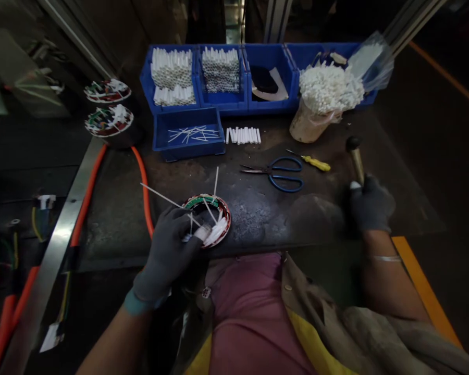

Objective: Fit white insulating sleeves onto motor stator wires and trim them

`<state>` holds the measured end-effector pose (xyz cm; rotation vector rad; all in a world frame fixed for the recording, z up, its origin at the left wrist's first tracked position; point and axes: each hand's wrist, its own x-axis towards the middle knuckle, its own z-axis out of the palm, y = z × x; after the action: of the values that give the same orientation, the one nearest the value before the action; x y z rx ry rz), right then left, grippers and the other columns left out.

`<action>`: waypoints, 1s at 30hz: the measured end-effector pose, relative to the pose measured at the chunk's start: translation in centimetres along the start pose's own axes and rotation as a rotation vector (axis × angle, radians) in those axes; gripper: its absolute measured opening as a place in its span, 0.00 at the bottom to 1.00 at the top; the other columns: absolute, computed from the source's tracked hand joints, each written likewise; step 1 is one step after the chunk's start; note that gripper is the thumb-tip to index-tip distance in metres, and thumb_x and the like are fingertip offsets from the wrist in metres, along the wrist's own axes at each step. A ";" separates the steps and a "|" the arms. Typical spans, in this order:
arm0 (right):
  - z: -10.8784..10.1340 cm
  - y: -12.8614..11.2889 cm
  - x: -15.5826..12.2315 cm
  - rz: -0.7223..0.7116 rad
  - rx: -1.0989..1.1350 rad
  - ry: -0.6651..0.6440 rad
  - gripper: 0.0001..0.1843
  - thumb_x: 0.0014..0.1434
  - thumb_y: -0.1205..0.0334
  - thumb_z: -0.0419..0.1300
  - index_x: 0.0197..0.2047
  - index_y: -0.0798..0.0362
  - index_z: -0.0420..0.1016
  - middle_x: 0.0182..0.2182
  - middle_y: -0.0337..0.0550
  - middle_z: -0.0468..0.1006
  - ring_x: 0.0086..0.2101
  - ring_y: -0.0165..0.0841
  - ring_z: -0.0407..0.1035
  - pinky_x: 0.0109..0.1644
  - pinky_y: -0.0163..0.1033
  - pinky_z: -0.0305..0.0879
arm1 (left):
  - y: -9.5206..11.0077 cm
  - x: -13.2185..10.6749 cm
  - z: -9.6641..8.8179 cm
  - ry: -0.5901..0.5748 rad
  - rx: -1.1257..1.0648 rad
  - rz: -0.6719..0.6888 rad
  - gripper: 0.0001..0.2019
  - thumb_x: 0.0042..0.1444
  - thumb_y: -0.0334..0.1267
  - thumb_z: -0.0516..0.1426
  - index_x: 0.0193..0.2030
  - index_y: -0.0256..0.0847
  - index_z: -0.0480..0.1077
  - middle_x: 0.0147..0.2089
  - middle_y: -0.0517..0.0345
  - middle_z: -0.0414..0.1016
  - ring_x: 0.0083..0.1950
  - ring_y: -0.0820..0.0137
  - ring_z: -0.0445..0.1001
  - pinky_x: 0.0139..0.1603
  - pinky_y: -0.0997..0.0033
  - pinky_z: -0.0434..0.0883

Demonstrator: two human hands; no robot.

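My left hand (174,239), in a grey glove, grips the near left side of a wound motor stator (227,211) on the bench. Its thumb lies over the white sleeves on the rim, and the hand hides part of the ring. Thin white strips (216,182) stick up and out of the stator, a long one pointing left. My right hand (373,205), also gloved, is closed around a hammer-like tool (356,161) with a tan shaft and a black rounded end, at the bench's right side. Its lower part is hidden in the hand.
Blue bins (221,104) with white tubes line the back. A blue tray (187,148) holds thin strips beside loose white tubes (244,136). Scissors (285,189), a yellow-handled screwdriver (316,163) and a tub of white pieces (307,125) lie right. Two wound stators (111,125) and orange cables (86,198) are left.
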<state>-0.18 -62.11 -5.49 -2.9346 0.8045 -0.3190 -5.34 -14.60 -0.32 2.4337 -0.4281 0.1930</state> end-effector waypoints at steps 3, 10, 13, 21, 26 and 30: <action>0.1 -0.1 1.6 -0.098 -0.014 -0.004 0.30 0.66 0.53 0.58 0.67 0.56 0.74 0.48 0.67 0.78 0.46 0.57 0.73 0.43 0.54 0.65 | 0.0 0.1 -0.8 -0.064 -0.075 0.022 0.11 0.64 0.41 0.58 0.30 0.42 0.74 0.35 0.55 0.77 0.40 0.60 0.74 0.43 0.59 0.68; -2.4 -10.0 -5.3 -0.588 0.845 -0.094 0.14 0.68 0.58 0.61 0.53 0.51 0.81 0.47 0.48 0.82 0.49 0.42 0.76 0.56 0.50 0.70 | 0.3 0.4 -0.9 -0.101 0.002 0.046 0.09 0.63 0.43 0.61 0.33 0.43 0.76 0.35 0.57 0.79 0.42 0.60 0.76 0.51 0.55 0.69; -2.2 -14.9 -10.5 -0.846 0.993 -0.526 0.14 0.66 0.58 0.65 0.54 0.48 0.81 0.46 0.45 0.83 0.46 0.39 0.77 0.50 0.44 0.72 | 0.3 0.4 -0.6 -0.097 0.021 0.060 0.08 0.63 0.44 0.61 0.39 0.45 0.79 0.39 0.57 0.81 0.44 0.59 0.77 0.51 0.55 0.69; -0.4 -18.3 -14.0 -0.841 1.043 -0.654 0.17 0.65 0.53 0.69 0.55 0.47 0.83 0.43 0.46 0.83 0.42 0.39 0.76 0.45 0.41 0.69 | 0.9 0.6 -0.4 -0.057 0.047 0.060 0.10 0.65 0.47 0.60 0.39 0.46 0.80 0.36 0.56 0.80 0.41 0.60 0.76 0.46 0.57 0.67; 0.1 -19.3 -13.2 -0.773 1.140 -0.770 0.19 0.65 0.45 0.67 0.52 0.46 0.84 0.40 0.43 0.82 0.40 0.38 0.76 0.46 0.42 0.70 | 1.1 0.5 0.5 -0.008 0.125 0.056 0.10 0.64 0.47 0.60 0.39 0.47 0.80 0.36 0.56 0.80 0.41 0.58 0.75 0.43 0.57 0.66; -0.4 -18.7 -11.0 -0.851 0.997 -0.690 0.18 0.68 0.47 0.62 0.55 0.45 0.82 0.46 0.42 0.83 0.46 0.39 0.76 0.53 0.44 0.70 | 1.1 0.1 1.4 0.107 0.191 -0.030 0.13 0.66 0.48 0.59 0.35 0.45 0.78 0.35 0.53 0.79 0.40 0.56 0.75 0.43 0.55 0.66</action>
<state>-0.30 -40.41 -4.54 -1.9843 -0.5730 0.2154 -5.65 -16.34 -0.75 2.5999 -0.3384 0.3639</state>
